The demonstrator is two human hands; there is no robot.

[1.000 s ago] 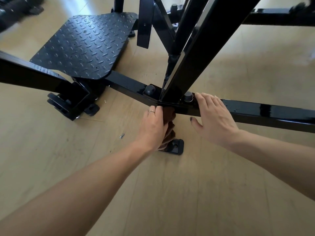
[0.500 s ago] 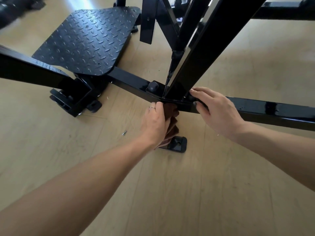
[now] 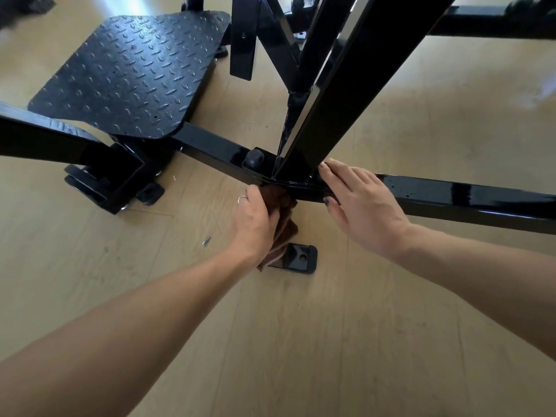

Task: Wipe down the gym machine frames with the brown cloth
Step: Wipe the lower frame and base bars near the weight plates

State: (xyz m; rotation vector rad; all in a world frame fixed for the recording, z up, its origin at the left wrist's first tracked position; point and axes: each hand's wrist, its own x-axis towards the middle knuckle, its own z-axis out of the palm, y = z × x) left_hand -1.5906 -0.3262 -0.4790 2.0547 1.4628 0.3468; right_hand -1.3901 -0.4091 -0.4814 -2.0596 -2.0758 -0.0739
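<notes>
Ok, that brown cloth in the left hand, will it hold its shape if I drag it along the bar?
Probably not: the brown cloth hangs in limp folds below the left hand, so it looks floppy and light. On the glossy base bar it should slide easily, likely bunching unless pressed flat.

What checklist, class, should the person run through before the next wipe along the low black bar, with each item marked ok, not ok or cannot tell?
1. Cloth in hand: the left hand grips the brown cloth. Ok.
2. Cloth against metal: its top edge meets the near side of the low frame bar at the joint. Ok.
3. Frame steadied: the right hand rests flat on the bar, fingers straight. Ok.
4. Path to the right along the bar: the right hand lies across it. Not ok.
5. Floor near the knees: a loose screw lies on the wooden floor. Not ok.
6. Clean cloth face: hidden by the left hand. Cannot tell.
</notes>
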